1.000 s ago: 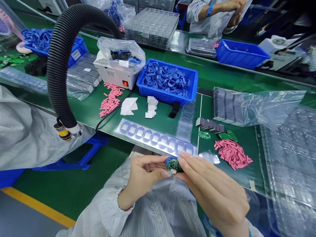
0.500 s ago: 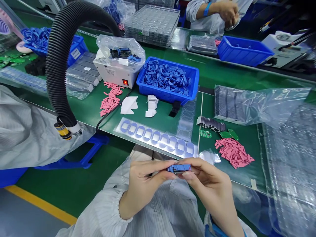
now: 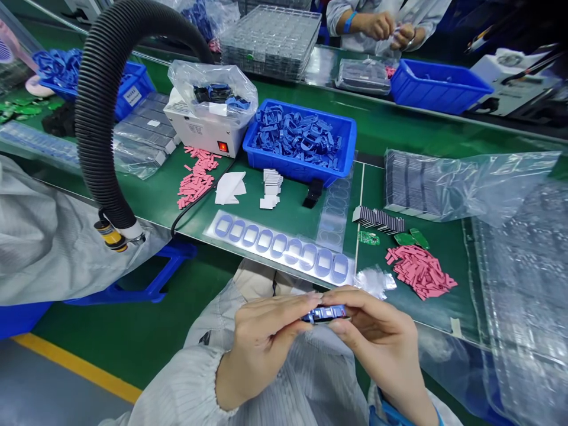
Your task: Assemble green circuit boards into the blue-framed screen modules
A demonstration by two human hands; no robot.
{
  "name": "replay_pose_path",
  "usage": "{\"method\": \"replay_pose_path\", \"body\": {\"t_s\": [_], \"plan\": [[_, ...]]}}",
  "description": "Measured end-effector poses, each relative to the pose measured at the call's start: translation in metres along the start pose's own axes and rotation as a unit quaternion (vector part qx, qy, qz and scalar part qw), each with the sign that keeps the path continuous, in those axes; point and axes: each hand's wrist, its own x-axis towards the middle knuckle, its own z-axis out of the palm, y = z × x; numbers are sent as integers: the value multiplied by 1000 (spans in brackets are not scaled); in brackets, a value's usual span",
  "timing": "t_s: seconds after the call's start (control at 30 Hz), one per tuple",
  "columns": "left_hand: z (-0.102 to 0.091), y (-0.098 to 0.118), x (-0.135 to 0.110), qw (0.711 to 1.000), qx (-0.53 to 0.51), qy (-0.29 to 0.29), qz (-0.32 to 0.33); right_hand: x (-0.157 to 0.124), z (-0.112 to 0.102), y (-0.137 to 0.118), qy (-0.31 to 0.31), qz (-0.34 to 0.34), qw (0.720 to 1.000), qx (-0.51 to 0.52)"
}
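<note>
- The step in hand is judged to be close handling of a small blue plastic frame (image 3: 326, 314), which is held up off the bench by both hands; no tool is seen in use.
- The next move is judged to call for an even, steady pinch at both ends, since the frame is thin and mostly covered by the fingers.
- The frame is held over the person's striped smock, just in front of the bench edge, between the left hand (image 3: 261, 349) and the right hand (image 3: 381, 346).
- Its long axis lies nearly level, running left to right across the view and tipped slightly up at the right end. It is seen almost edge-on, so the way its face points cannot be told.
- The left fingers (image 3: 284, 307) are closed on the frame's left end, and the right fingers (image 3: 355, 299) are curled over its right end. Neither hand is open.
- Nearest on the bench are a crumpled clear film scrap (image 3: 375, 281), a sheet of blue oval gaskets (image 3: 279, 248) and a heap of pink pads (image 3: 420, 271).
</note>
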Motion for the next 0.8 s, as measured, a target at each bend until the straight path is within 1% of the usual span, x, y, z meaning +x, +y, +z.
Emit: {"method": "replay_pose_path", "body": {"t_s": [0.27, 0.37, 0.53, 0.8], "plan": [[9, -2, -2, 998, 17, 30, 55, 2, 1, -1, -2, -7, 999, 40], [9, -5, -4, 997, 23, 37, 64, 2, 2, -3, -1, 1, 999, 47], [9, -8, -9, 995, 50, 36, 81, 2, 4, -5, -4, 24, 997, 77], [9, -6, -8, 993, 70, 21, 92, 2, 4, -5, 2, 45, 994, 99]]}}
